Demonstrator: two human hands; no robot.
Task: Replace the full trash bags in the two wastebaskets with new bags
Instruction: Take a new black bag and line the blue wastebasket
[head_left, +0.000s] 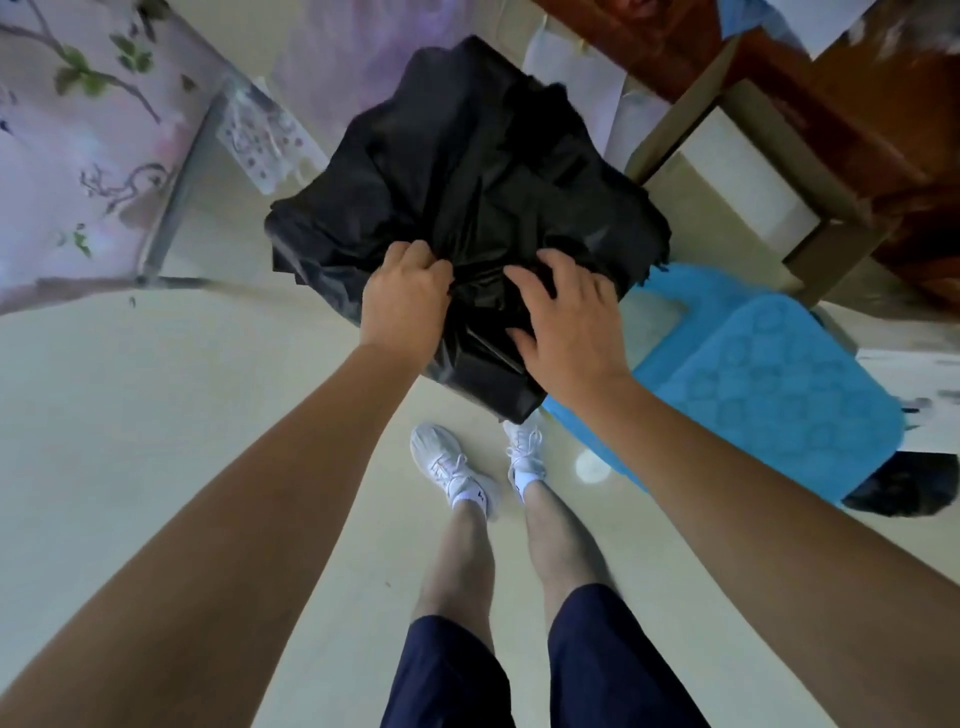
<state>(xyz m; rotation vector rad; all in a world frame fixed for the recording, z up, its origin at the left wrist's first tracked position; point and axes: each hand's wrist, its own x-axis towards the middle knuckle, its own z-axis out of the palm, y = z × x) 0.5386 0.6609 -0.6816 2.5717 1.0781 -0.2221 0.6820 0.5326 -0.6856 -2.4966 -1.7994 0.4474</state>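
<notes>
I hold the black trash bag (467, 187) above the floor, beyond my white shoes (452, 467). My left hand (402, 301) pinches its gathered plastic; my right hand (566, 322) lies spread on it (contents hidden). A blue stool (779, 395) stands right of the bag.

hands: 2 (405, 301) (566, 322) | black trash bag (467, 171): 1, perhaps another lower right | blue stool (769, 384): 1 | white shoes (447, 467): 2

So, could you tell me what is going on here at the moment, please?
A person stands on a pale floor, working a black trash bag with both hands. The left hand pinches a gather of the plastic, while the right hand lies spread on it. A blue plastic stool stands just to the right.
</notes>
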